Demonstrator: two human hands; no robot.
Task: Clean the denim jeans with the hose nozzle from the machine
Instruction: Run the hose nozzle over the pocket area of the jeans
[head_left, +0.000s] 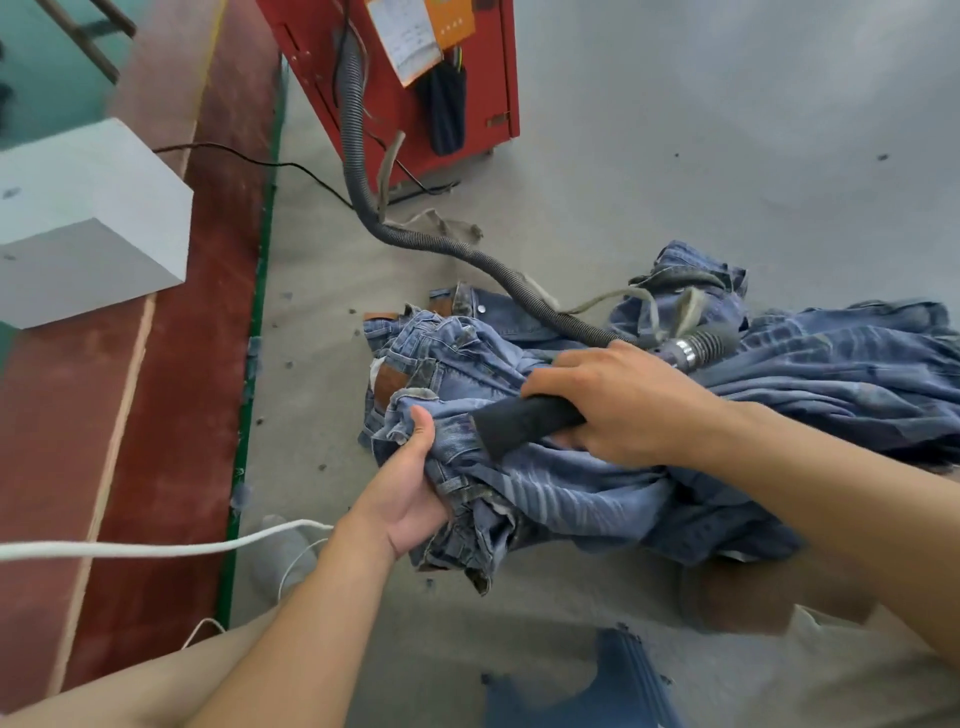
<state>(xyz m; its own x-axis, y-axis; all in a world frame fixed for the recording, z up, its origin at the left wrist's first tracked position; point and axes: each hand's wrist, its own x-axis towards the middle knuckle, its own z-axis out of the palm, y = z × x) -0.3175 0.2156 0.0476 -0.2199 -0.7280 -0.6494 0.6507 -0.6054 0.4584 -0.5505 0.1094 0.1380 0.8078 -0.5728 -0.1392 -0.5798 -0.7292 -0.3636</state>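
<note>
The nozzle (519, 423) is gripped by the right hand (618, 400), fingers wrapped around its dark body, with its wide mouth laid against the jeans (571, 499) just right of the left thumb. A bunched fold of the jeans near the waistband is clenched in the left hand (405, 499), below and left of the nozzle. One ribbed hose (363, 171) is seen, run from the nozzle across the denim pile to one red machine (395, 78). How many jeans are heaped on the concrete floor (675, 156) cannot be told. One white block (88, 218) is set at the left.
</note>
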